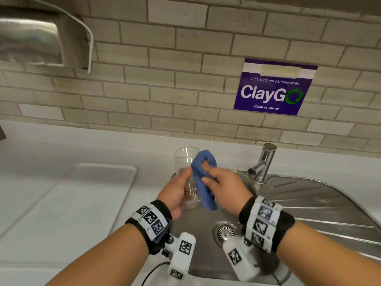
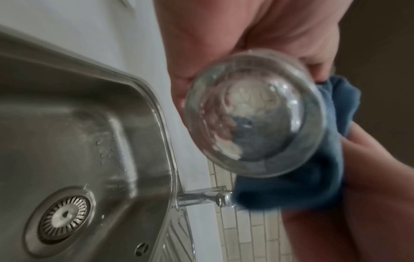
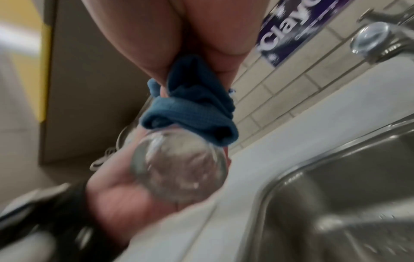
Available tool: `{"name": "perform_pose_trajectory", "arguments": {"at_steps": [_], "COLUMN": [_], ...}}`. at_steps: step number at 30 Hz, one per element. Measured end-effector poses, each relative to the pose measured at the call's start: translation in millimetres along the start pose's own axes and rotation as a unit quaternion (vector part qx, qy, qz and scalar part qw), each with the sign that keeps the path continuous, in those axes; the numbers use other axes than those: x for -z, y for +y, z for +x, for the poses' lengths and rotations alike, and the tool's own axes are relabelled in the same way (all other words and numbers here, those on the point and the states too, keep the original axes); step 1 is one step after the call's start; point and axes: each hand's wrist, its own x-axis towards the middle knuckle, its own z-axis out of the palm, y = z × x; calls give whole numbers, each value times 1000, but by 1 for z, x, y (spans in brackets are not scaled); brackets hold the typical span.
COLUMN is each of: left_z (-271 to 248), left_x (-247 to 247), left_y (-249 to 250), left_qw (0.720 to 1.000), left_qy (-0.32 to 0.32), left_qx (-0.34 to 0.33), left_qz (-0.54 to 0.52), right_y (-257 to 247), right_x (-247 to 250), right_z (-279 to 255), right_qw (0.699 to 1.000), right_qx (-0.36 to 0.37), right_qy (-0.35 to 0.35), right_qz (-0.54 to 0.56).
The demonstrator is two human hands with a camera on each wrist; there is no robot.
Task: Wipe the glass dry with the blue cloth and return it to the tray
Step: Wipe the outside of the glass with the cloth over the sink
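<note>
A clear drinking glass (image 1: 185, 159) is held tilted above the sink's left edge, mouth pointing away from me. My left hand (image 1: 177, 190) grips its lower body. My right hand (image 1: 222, 182) holds a bunched blue cloth (image 1: 203, 176) against the glass's right side. From the left wrist view the round glass base (image 2: 253, 120) faces the camera, with the blue cloth (image 2: 313, 177) wrapped along its right and lower side. The right wrist view is blurred; the glass (image 3: 179, 166) sits below the blue cloth (image 3: 195, 113). A white tray (image 1: 92, 178) lies on the counter to the left.
A steel sink (image 1: 202, 215) with a drain strainer (image 1: 225, 233) lies under my hands, its ribbed draining board (image 1: 309, 203) to the right. A chrome tap (image 1: 261, 164) stands behind it. A purple sign (image 1: 272, 89) hangs on the tiled wall; a metal dispenser (image 1: 37, 38) is at upper left.
</note>
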Motion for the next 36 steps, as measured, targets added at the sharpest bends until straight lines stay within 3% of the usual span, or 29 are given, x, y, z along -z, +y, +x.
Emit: {"name": "perform_pose_trajectory", "arguments": {"at_steps": [3, 7, 10, 13, 17, 21, 24, 26, 30, 36], "left_z": [-2, -3, 0, -1, -6, -7, -6, -8, -13, -20], "left_x": [4, -5, -7, -5, -15, -22, -20, -19, -15, -4], "left_y": [-5, -11, -2, 3, -2, 5, 6, 4, 4, 10], "left_qw": [1000, 998, 998, 997, 994, 990, 985, 981, 972, 977], "left_qy": [8, -50, -50, -34, -61, -42, -5, -17, -56, -171], "left_qx": [1, 3, -14, -16, -4, 1, 10, 2, 6, 34], "left_qz": [21, 38, 45, 61, 94, 132, 171, 192, 227, 121], "right_y": [6, 0, -4, -4, -3, -2, -4, -6, -10, -1], "right_x": [-4, 17, 14, 8, 25, 32, 34, 38, 42, 53], "right_z": [-6, 19, 9, -6, 21, 33, 26, 27, 28, 22], "right_qw": [999, 996, 997, 1000, 997, 997, 988, 979, 991, 993], "right_qx": [3, -57, -31, -9, -32, 2, 69, 111, 60, 65], "right_qy": [-22, 40, 40, 13, 68, 64, 46, 21, -27, -85], "right_qz": [-41, 46, 55, -14, 25, -42, -127, -171, -120, 37]}}
